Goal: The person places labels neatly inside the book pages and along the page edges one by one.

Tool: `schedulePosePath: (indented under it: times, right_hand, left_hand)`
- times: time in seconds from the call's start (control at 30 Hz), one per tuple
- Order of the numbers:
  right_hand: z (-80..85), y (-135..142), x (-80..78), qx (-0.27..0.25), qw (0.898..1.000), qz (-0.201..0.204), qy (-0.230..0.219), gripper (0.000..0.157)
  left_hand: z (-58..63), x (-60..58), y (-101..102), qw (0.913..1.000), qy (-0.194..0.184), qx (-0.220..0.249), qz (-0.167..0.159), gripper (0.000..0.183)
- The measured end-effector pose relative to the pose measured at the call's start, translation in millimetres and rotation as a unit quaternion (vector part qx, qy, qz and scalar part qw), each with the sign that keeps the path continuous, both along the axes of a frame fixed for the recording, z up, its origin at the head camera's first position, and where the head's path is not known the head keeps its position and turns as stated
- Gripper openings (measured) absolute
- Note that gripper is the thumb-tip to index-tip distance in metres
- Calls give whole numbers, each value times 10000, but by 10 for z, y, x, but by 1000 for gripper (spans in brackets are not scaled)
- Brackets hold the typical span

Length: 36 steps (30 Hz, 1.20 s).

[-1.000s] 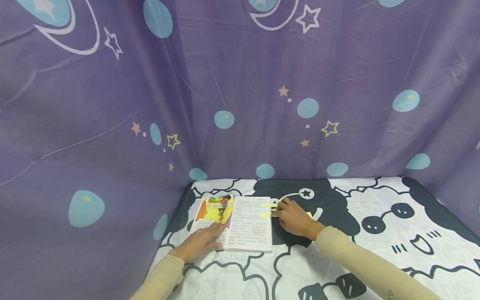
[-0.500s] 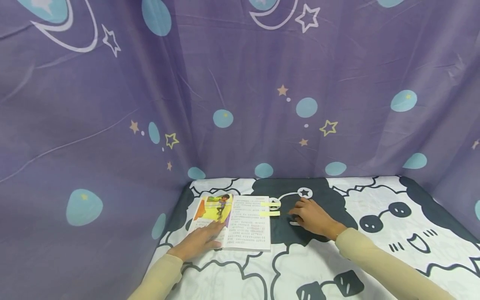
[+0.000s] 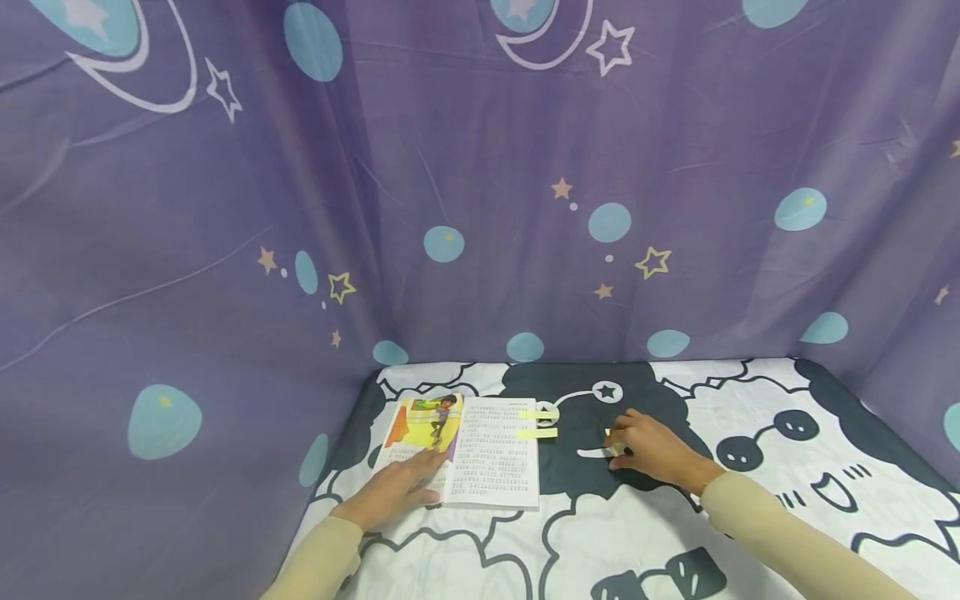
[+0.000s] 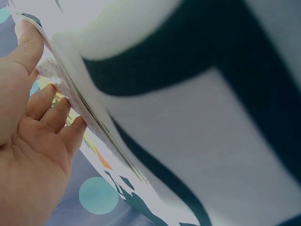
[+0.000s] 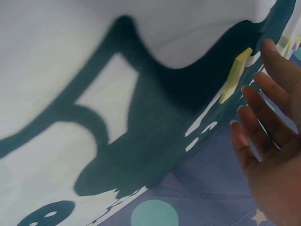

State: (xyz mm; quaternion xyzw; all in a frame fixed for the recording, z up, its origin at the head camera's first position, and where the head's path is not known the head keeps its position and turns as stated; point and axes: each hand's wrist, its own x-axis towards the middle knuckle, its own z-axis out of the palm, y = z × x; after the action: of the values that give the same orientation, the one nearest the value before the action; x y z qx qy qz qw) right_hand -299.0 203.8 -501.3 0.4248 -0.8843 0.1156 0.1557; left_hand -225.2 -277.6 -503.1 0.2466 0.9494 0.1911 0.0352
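An open book (image 3: 497,471) lies on the sheet, its left page bearing a colour picture (image 3: 427,423) of a child. My left hand (image 3: 397,490) rests flat across the lower left page; in the left wrist view its thumb (image 4: 29,44) is at the book's edge. Two yellow sticky tabs, an upper tab (image 3: 537,414) and a lower tab (image 3: 537,433), jut from the right page's outer edge. To the right, my right hand (image 3: 651,446) reaches over a small pad of yellow sticky notes (image 5: 236,75), mostly covered in the head view. Its fingers (image 5: 254,106) are loosely bent beside the pad.
Black and white cartoon-sheep cloth (image 3: 750,517) covers the surface. A purple curtain (image 3: 480,292) with stars and moons hangs along the back and left side, close behind the book.
My right hand has left the sticky tabs at the page edge and moved right to the pad of sticky notes. Both tabs now show uncovered. The left hand stays on the page.
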Motion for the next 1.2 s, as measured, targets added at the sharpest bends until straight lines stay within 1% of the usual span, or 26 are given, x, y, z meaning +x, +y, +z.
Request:
schedulePosePath:
  times: [0.17,0.3,0.4,0.47,0.67,0.83,1.03,1.2]
  right_hand:
    - [-38,100,1,107,9998,85,-161,27]
    - [-29,127,2,254,9988,-52,-411,27]
    - [-23,132,7,362,9980,-162,-498,29]
    - [-24,137,11,377,9981,-165,-467,28]
    - [-39,165,10,197,9994,24,-283,24]
    - [-48,188,-7,75,9996,120,-246,21]
    - [-31,205,-19,0,9993,261,-282,16]
    - [-5,207,-11,58,9989,253,-386,16]
  left_hand:
    - [-1,-8,0,10000,-8,-24,-51,69]
    - [0,-7,2,10000,25,-20,-47,69]
    - [2,-3,4,10000,39,14,-44,69]
    - [3,-1,4,9999,67,50,-77,69]
    - [0,-10,-2,9998,11,135,-141,69]
    - [1,-8,-7,9997,-4,147,-172,69]
    - [5,0,-7,9998,3,130,-122,69]
    - [15,12,-2,9999,-6,106,-97,68]
